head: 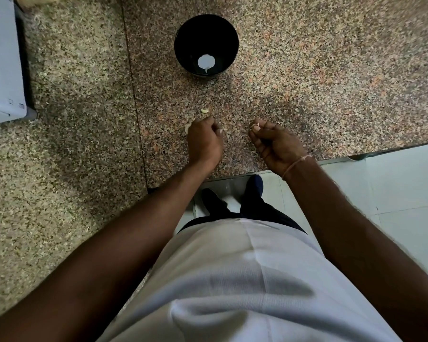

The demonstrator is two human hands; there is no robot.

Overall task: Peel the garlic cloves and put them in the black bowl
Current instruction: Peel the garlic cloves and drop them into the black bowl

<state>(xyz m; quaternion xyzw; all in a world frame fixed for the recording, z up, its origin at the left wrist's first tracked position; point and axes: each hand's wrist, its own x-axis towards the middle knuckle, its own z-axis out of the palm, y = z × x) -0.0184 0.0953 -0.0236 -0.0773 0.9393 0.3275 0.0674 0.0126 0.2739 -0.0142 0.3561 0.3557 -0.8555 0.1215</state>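
A person stands at a speckled granite counter (pixel 307 70), both hands working low over its near edge, garlic peeling under way. The right hand (pixel 274 141), a thread band (pixel 297 164) at its wrist, is turned palm up with fingers curled in; its thumb and forefinger pinch a small pale piece (pixel 255 126), likely a garlic clove or a shred of its skin, held up at the fingertips where a nail can work at it. The left hand (pixel 203 139) is curled knuckles up just above the stone; whether it holds anything cannot be told from this angle. A pale clove (pixel 187 128) peeps out at its far side, touching or just beside the knuckles, and another small piece of garlic (pixel 204 110) lies on the counter just beyond, both kept within easy reach of the fingers. The black bowl (pixel 206 45) stands farther back, well apart from the hands, in line with them so a peeled clove can be dropped straight ahead. A bright spot (pixel 206 62) shows at its bottom, apparently a reflection; no cloves can be made out inside. A white appliance (pixel 3 58) sits at the counter's far left.
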